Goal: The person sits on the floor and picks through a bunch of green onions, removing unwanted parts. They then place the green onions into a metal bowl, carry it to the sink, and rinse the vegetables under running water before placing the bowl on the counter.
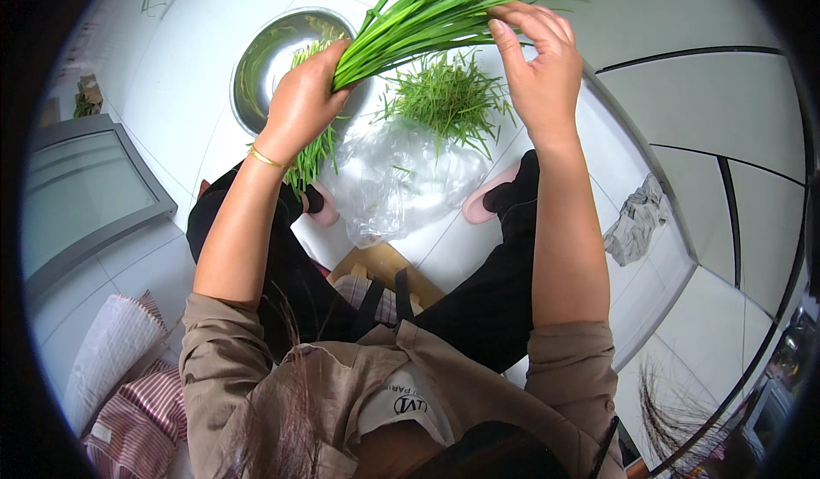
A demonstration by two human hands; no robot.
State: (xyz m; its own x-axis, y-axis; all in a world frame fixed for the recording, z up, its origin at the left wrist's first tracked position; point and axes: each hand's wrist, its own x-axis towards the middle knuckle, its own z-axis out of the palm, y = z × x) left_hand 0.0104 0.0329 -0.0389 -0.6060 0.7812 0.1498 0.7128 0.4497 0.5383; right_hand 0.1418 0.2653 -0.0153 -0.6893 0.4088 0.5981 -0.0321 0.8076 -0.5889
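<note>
My left hand (pixel 310 97) is closed around a bunch of garlic chives (pixel 423 30), with their pale stem ends on the left and the green leaves fanning up and right. At the leaves' far side is my right hand (pixel 541 62), thumb and fingers apart, its fingertips touching or very near the leaves. More chives (pixel 312 158) show below my left wrist; what supports them is hidden. Behind that hand, a stainless steel bowl (pixel 246 81) sits on the floor. A loose heap of thin green trimmings (pixel 451 94) lies under the held leaves.
A clear plastic bag (pixel 410 187) spreads between my pink slippers (pixel 485 203) on the white tiled floor (pixel 186 81). To the right, a crumpled grey cloth (pixel 637 222) lies beside the cabinet fronts (pixel 705 101). A grey-framed glass panel (pixel 96 190) and striped fabric (pixel 138 415) are at left.
</note>
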